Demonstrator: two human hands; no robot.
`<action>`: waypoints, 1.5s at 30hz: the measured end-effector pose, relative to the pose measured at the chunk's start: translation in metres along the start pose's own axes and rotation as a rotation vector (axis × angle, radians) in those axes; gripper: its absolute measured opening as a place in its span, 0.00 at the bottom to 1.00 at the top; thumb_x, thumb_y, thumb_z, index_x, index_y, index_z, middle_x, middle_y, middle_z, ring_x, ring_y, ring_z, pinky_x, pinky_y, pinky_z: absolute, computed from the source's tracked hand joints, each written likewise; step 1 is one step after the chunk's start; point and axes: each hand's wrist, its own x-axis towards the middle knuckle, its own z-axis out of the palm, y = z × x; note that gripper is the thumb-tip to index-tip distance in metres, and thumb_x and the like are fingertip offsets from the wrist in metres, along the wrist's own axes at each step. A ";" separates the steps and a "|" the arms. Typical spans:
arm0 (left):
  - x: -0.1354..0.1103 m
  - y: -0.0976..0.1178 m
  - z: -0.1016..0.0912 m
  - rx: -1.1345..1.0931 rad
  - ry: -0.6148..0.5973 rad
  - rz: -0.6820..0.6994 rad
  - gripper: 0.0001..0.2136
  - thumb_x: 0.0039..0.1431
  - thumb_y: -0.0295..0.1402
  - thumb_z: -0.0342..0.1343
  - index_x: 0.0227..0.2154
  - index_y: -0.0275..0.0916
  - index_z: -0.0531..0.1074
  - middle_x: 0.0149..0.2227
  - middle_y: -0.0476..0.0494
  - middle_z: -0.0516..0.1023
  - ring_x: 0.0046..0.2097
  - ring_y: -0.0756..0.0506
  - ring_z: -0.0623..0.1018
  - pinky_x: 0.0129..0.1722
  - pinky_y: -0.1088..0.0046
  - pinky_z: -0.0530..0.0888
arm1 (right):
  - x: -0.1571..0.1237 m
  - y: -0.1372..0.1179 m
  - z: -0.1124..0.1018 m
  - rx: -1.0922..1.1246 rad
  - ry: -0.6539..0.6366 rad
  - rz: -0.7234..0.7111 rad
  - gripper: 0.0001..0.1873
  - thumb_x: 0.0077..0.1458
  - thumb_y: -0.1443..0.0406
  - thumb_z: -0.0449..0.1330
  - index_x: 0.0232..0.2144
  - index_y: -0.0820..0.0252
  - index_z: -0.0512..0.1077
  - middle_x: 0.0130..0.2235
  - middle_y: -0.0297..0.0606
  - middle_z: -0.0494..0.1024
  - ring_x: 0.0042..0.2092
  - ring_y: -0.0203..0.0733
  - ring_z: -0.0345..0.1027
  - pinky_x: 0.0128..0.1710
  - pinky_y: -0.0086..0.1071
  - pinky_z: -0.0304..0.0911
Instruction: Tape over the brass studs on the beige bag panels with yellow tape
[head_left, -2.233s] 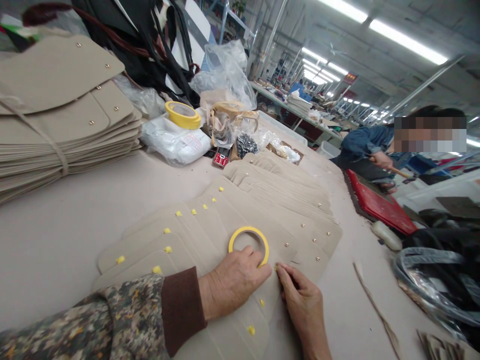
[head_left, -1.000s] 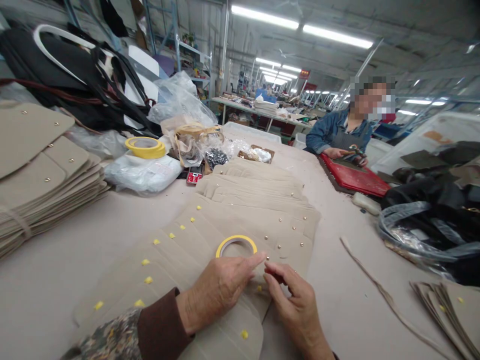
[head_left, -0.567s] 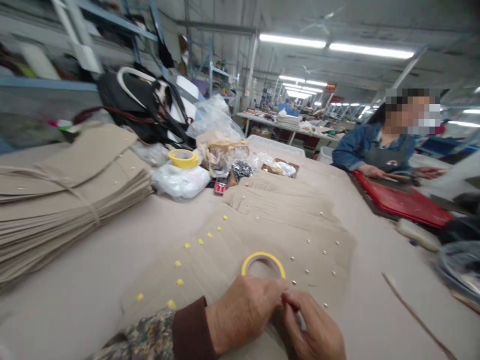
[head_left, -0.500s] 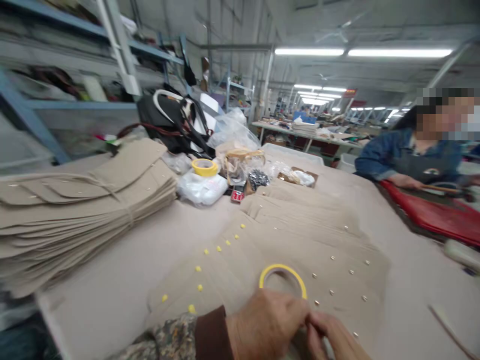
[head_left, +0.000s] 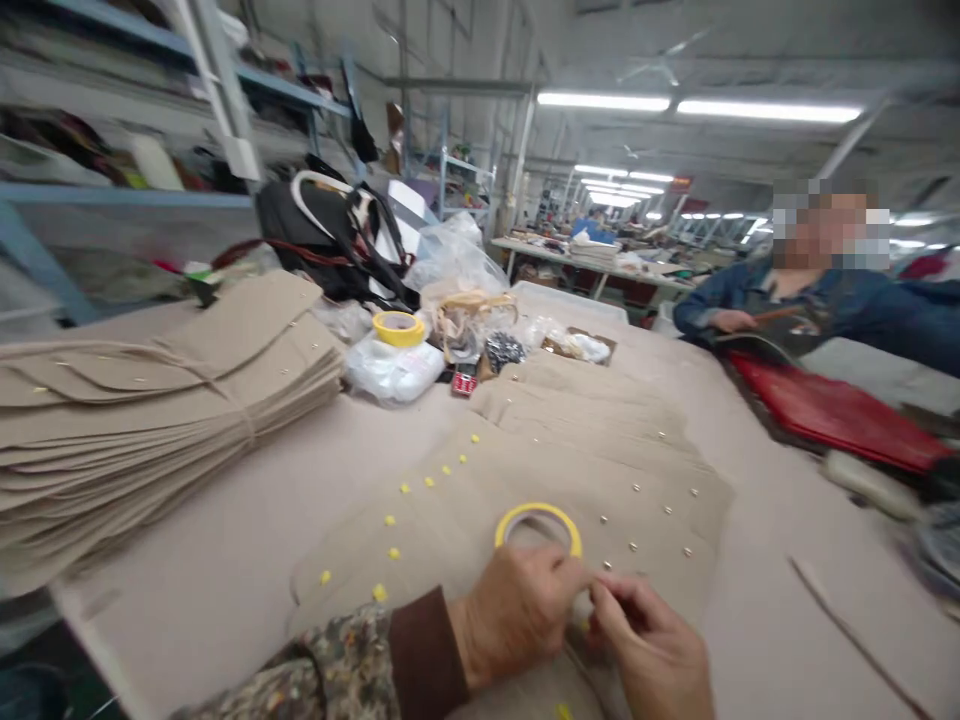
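Note:
My left hand [head_left: 517, 605] is closed on a roll of yellow tape [head_left: 538, 512], whose far rim shows above the knuckles. Beside it, my right hand [head_left: 652, 640] has its thumb and fingers pinched together, the tips almost meeting those of the left. What lies in that pinch is too small to make out. Under both hands spread overlapping beige sheets [head_left: 540, 450]. Small yellow bits [head_left: 389, 520] dot their left side, and small shiny metal studs [head_left: 633, 547] dot the right.
A tied stack of beige pieces [head_left: 172, 400] lies at left. Behind are another yellow tape roll [head_left: 398, 328] on a plastic bag [head_left: 394, 370] and a black bag [head_left: 322, 235]. Across the table, a co-worker [head_left: 787, 290] sits by a red piece [head_left: 840, 405]. A thin strip [head_left: 855, 635] lies at right.
The view has shifted, and both hands appear higher, with more of my right hand showing. My left hand keeps the tape roll. The co-worker has turned and stretched an arm to the right.

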 end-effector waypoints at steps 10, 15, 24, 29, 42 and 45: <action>0.015 0.003 -0.011 0.102 -0.059 0.080 0.08 0.66 0.25 0.45 0.32 0.38 0.65 0.29 0.46 0.71 0.30 0.45 0.71 0.29 0.71 0.67 | 0.029 0.021 -0.022 0.189 0.080 0.209 0.22 0.42 0.50 0.67 0.28 0.64 0.77 0.23 0.38 0.79 0.25 0.41 0.74 0.28 0.33 0.73; 0.025 -0.017 0.002 0.184 -0.287 0.074 0.04 0.65 0.26 0.48 0.35 0.38 0.66 0.34 0.44 0.72 0.36 0.42 0.71 0.35 0.66 0.68 | 0.034 0.031 -0.016 0.103 0.004 0.113 0.21 0.48 0.50 0.64 0.32 0.63 0.76 0.29 0.41 0.81 0.31 0.43 0.76 0.36 0.37 0.74; 0.016 -0.016 -0.004 0.115 -0.380 0.080 0.04 0.64 0.24 0.48 0.36 0.38 0.65 0.35 0.45 0.72 0.34 0.43 0.69 0.35 0.66 0.66 | 0.041 0.027 -0.027 0.230 -0.038 0.275 0.26 0.39 0.48 0.70 0.31 0.63 0.75 0.27 0.38 0.80 0.28 0.37 0.74 0.31 0.29 0.71; 0.015 -0.017 -0.004 0.115 -0.412 0.093 0.03 0.63 0.25 0.49 0.35 0.39 0.65 0.33 0.45 0.74 0.34 0.42 0.72 0.33 0.66 0.66 | 0.022 0.018 -0.036 0.088 -0.374 0.471 0.24 0.40 0.48 0.69 0.25 0.64 0.74 0.19 0.34 0.75 0.17 0.30 0.63 0.19 0.24 0.59; 0.014 -0.019 -0.005 0.072 -0.397 0.142 0.02 0.63 0.26 0.50 0.35 0.38 0.65 0.31 0.44 0.75 0.33 0.43 0.74 0.34 0.65 0.66 | 0.009 0.004 -0.020 -0.492 -0.369 0.124 0.17 0.52 0.54 0.56 0.21 0.58 0.74 0.21 0.34 0.74 0.25 0.39 0.65 0.26 0.30 0.56; 0.014 -0.019 -0.005 0.073 -0.397 0.139 0.02 0.62 0.26 0.51 0.34 0.38 0.65 0.31 0.45 0.75 0.33 0.43 0.74 0.34 0.65 0.66 | 0.010 0.000 -0.017 -0.570 -0.358 0.051 0.16 0.53 0.55 0.54 0.23 0.56 0.75 0.22 0.35 0.76 0.27 0.41 0.68 0.29 0.31 0.58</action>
